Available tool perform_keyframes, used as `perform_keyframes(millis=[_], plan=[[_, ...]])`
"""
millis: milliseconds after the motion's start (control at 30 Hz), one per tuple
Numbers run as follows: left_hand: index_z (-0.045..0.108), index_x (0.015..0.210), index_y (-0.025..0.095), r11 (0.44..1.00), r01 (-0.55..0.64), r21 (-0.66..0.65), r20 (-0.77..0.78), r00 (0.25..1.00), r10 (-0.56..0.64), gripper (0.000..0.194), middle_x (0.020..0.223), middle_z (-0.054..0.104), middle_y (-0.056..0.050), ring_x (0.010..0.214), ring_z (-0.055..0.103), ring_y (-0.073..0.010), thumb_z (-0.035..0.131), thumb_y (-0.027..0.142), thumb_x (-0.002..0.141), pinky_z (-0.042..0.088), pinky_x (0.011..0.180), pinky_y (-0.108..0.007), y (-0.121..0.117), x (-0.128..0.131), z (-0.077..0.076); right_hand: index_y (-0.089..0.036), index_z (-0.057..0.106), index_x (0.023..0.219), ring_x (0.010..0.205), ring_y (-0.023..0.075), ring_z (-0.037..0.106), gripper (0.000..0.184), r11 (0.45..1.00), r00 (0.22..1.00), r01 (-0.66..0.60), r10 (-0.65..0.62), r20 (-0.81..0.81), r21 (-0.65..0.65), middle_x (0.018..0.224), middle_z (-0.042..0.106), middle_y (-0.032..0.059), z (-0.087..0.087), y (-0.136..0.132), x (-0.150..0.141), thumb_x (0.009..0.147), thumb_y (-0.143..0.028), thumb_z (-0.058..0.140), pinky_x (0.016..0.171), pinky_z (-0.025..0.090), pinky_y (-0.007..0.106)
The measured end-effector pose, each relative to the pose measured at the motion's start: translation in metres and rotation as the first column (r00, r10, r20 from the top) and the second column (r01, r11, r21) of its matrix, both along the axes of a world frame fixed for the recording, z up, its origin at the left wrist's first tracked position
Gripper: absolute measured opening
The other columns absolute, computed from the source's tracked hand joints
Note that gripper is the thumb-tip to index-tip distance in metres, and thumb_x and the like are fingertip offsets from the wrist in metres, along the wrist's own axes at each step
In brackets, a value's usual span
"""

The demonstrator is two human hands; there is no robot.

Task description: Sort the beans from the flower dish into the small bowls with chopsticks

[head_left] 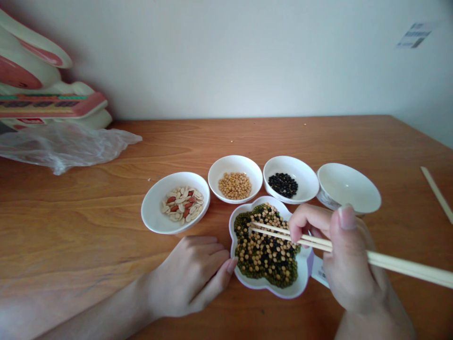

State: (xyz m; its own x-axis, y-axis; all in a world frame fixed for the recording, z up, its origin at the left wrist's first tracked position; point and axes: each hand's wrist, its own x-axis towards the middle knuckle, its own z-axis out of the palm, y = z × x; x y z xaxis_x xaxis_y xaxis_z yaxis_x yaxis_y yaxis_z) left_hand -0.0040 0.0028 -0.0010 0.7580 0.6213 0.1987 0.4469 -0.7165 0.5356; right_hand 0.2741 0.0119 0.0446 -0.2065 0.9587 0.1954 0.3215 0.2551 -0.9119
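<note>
My R hand (354, 278) holds chopsticks (406, 267), tips best set shallow at dish (303, 276) 10 o'clock, L hand (187, 278) at 9 o'clock rim, grip unclear

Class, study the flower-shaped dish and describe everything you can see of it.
The dish is shallow, with a lobed, wavy wall, white inside and pale purple outside, seemingly plastic. It sits upright on the table, in front of the round bowls. Green, black and tan beans cover most of its floor. The left hand is at its left edge; the right hand holds chopsticks whose tips reach the beans.
</note>
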Motion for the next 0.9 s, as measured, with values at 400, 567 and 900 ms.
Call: perform_keyframes(millis=[400,567,900], plan=[[0.053,0.082,0.021,1.0,0.003,0.005,0.007,1.0,-0.003,0.037,0.077,0.064,-0.002,0.067,0.055,-0.0181,0.036,0.02,0.116,0.037,0.066,-0.034,0.0,0.0,0.001,-0.022,0.064,0.071,0.053,0.0131,0.049,0.072,0.996,0.997,0.057,-0.059,0.038,0.064,0.06,0.06,0.0008,0.003,0.003,0.0,0.116,-0.06,0.023,0.055,0.038,0.03],[0.052,0.082,0.021,1.0,0.003,0.007,0.009,1.0,-0.003,0.037,0.077,0.064,-0.002,0.067,0.054,-0.0181,0.036,0.02,0.115,0.037,0.066,-0.034,0.0,0.0,0.0,-0.022,0.064,0.068,0.052,0.0131,0.048,0.073,0.994,0.994,0.101,-0.102,0.026,0.042,0.059,0.059,0.0007,0.008,0.0,-0.004,0.115,-0.063,0.026,0.056,0.038,0.03],[0.053,0.082,0.021,1.0,0.003,0.009,0.001,1.0,-0.003,0.037,0.077,0.064,-0.002,0.067,0.054,-0.0184,0.036,0.02,0.115,0.037,0.066,-0.034,0.0,-0.003,0.0,-0.022,0.063,0.066,0.057,0.0148,0.056,0.075,0.993,0.995,0.095,-0.094,-0.025,0.063,0.06,0.06,0.0015,0.007,0.001,-0.002,0.113,-0.066,0.025,0.056,0.039,0.031]])
